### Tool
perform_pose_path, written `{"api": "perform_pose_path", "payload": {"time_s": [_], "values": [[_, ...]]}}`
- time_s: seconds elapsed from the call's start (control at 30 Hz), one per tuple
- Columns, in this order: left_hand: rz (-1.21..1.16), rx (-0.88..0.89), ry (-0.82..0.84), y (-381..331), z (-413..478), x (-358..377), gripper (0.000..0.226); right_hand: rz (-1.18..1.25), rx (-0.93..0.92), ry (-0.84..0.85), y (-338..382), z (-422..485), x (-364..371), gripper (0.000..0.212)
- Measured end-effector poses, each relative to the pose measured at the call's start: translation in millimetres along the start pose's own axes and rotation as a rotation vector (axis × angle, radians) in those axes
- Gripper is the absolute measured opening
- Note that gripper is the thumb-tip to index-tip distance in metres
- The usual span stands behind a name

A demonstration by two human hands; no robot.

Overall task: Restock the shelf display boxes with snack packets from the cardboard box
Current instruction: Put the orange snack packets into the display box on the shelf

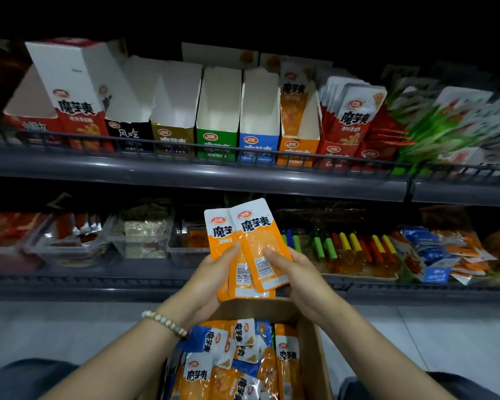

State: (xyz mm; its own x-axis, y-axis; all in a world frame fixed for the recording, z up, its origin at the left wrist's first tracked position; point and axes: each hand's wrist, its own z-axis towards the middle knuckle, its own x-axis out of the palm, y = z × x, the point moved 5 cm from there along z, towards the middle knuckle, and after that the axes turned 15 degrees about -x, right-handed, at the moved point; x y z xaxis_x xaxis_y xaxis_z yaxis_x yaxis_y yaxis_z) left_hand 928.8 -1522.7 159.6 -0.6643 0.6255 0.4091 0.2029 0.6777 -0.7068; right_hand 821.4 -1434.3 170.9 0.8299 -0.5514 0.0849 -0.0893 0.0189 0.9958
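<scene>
A: Which step is in hand?

B: A small stack of orange packets (251,243) is held up just above the far end of the cardboard box (315,347). It is gripped from both sides. The fingers of the left hand (211,281) are curled round one edge and those of the right hand (298,278) round the other, with a thumb pressed on the front from each. The stack is judged to be gathered and squared for shelving; none of it has been placed yet.

A: And what is called for next?

B: The matching orange display box (298,142) is seen on the upper shelf (214,174), well above and beyond the cardboard box, slightly to its right. A lift and a forward reach would be needed, with the stack held upright and slid in beside the packet that appears to stand there. More loose packets (228,368), orange and blue, are seen inside the cardboard box.
</scene>
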Motion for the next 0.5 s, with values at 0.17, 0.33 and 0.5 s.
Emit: {"api": "perform_pose_path", "payload": {"time_s": [0.17,0.33,0.5], "values": [[-0.055,-0.059,0.017,-1,4,-1,0.028,0.070,0.067,-0.111,-5,5,-5,0.018],[0.082,-0.051,0.096,4,2,8,0.036,-0.115,-0.022,0.106,1,-1,14,0.037],[0.046,-0.071,0.100,7,1,9,0.048,-0.217,-0.143,0.334,5,-10,39,0.053]]}}
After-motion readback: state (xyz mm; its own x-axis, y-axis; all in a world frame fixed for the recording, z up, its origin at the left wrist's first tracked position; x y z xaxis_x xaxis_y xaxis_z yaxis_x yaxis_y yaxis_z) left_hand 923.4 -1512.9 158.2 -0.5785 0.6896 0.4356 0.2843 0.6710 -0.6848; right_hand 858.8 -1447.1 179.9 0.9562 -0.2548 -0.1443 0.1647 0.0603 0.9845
